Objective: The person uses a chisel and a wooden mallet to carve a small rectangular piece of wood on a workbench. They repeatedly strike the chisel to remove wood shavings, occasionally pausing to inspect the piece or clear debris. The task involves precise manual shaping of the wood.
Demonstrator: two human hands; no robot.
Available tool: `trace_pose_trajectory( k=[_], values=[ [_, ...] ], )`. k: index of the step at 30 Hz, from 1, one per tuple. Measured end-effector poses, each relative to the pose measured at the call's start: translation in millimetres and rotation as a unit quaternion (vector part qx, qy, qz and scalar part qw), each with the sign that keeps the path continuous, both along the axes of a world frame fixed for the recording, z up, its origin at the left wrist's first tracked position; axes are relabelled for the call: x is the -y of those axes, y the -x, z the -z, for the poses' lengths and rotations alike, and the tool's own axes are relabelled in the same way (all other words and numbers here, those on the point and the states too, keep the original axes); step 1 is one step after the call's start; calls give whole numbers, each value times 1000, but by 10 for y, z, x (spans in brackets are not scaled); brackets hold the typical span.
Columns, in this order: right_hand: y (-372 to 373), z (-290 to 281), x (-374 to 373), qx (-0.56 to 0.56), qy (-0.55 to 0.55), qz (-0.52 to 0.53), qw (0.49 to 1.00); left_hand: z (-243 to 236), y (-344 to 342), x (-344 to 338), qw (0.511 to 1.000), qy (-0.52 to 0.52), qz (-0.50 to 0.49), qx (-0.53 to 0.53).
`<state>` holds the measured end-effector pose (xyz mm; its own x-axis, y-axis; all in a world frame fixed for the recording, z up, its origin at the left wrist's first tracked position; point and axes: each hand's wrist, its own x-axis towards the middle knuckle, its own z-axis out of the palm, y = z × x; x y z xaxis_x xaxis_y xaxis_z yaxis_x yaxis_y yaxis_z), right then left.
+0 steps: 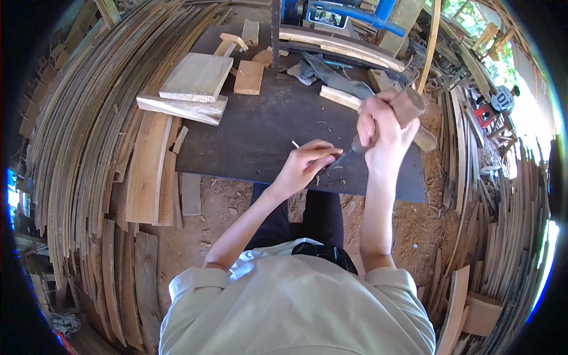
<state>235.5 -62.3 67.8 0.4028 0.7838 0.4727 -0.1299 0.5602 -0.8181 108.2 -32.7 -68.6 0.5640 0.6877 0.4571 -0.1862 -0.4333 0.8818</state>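
My right hand [384,127] is closed around the thick, round wooden handle of what looks like a chisel [408,105]. Its narrow dark blade slants down and left toward my other hand. My left hand [307,161] pinches a thin pale wooden stick [295,144], whose end pokes out past the knuckles. The blade tip comes close to the left fingertips; whether it touches them or the stick I cannot tell. Both hands are above the near edge of a dark worktable [254,136].
Boards [198,77] and a small wood block [248,77] lie on the table's left. Dark cloth [334,77] and wood strips [340,97] sit at its back right. A blue metal frame [387,15] rises behind. Long timber stacks [89,118] flank me. Farther right is a person [504,99].
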Motion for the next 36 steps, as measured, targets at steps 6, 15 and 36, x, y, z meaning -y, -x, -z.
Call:
trace_pose_trajectory(
  k=[6, 15, 36],
  values=[
    [-19, -19, 8, -7, -19, -35, 999, 9, -16, -59, 1000, -13, -19, -16],
    [0, 18, 9, -5, -2, -2, 1000, 81, -58, -86, 1000, 21, 10, 20],
    [-117, -211, 189, -14, -61, -52, 997, -187, -62, 19, 997, -69, -36, 18]
  ],
)
